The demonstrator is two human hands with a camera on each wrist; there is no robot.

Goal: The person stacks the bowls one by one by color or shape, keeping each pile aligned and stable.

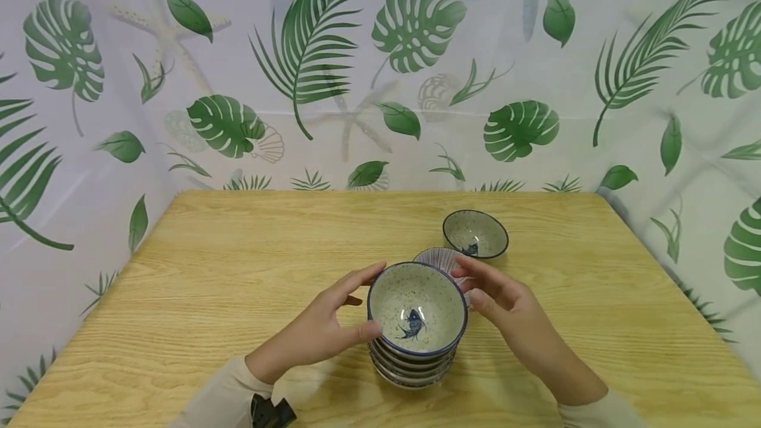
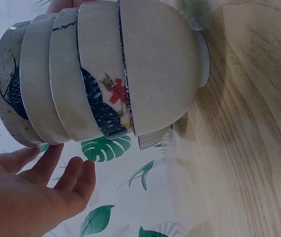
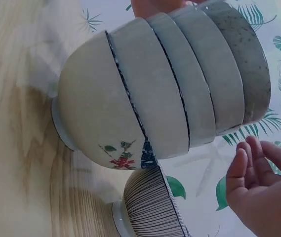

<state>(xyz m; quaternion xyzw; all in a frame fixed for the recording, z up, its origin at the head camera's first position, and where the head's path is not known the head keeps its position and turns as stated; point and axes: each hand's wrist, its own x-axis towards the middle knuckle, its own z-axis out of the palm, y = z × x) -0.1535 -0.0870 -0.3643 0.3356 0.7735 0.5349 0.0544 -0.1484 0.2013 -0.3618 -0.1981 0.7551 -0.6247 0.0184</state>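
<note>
A stack of several bowls [image 1: 416,372] stands upright on the table, topped by a speckled bowl [image 1: 410,289] with a blue rim and a blue fish inside. My left hand [image 1: 324,325] is at the stack's left, thumb by the front of the top bowl's rim and fingers toward the back. Loosely bent fingertips [image 2: 56,148] meet the upper bowls' edges in the left wrist view. On the other side my right hand [image 1: 511,312] hovers by the rim, fingers relaxed; the right wrist view shows its fingertips [image 3: 249,148] just off the stack.
Right behind the stack sits a striped bowl [image 3: 147,205], partly hidden in the head view. Another speckled bowl [image 1: 484,233] with a dark rim stands farther back to the right. A leaf-patterned sheet [image 1: 333,144] hangs behind the wooden table [image 1: 238,249].
</note>
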